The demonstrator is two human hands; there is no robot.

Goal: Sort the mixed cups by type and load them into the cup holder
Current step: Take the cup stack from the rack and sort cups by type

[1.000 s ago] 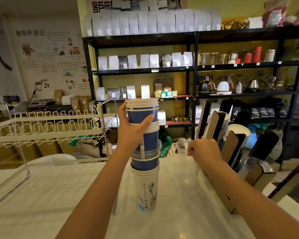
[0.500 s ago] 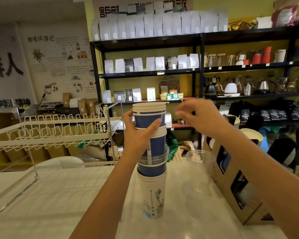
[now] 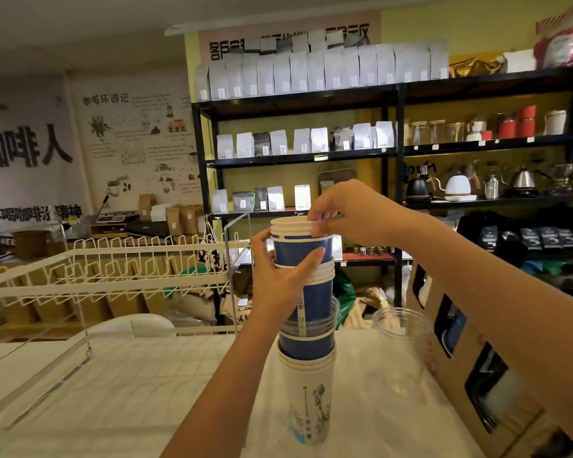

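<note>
A tall mixed stack of cups (image 3: 306, 325) stands on the white counter: white printed paper cups at the bottom, blue paper cups and a clear plastic cup above. My left hand (image 3: 278, 279) grips the upper blue part of the stack. My right hand (image 3: 341, 211) pinches the white rim of the top cup (image 3: 290, 224). A single clear plastic cup (image 3: 399, 338) stands on the counter to the right. The brown cardboard cup holder (image 3: 457, 365) with window cut-outs lies at the right edge, a blue cup showing inside.
A white wire rack (image 3: 113, 269) stands on the left of the counter (image 3: 129, 391). Black shelves (image 3: 391, 153) with bags, kettles and jars fill the back wall. Brown paper bags and sacks sit behind the counter.
My right hand rose from beside the cup holder to the top of the stack and closed its fingers on the top cup's rim. My left hand has stayed on the stack.
</note>
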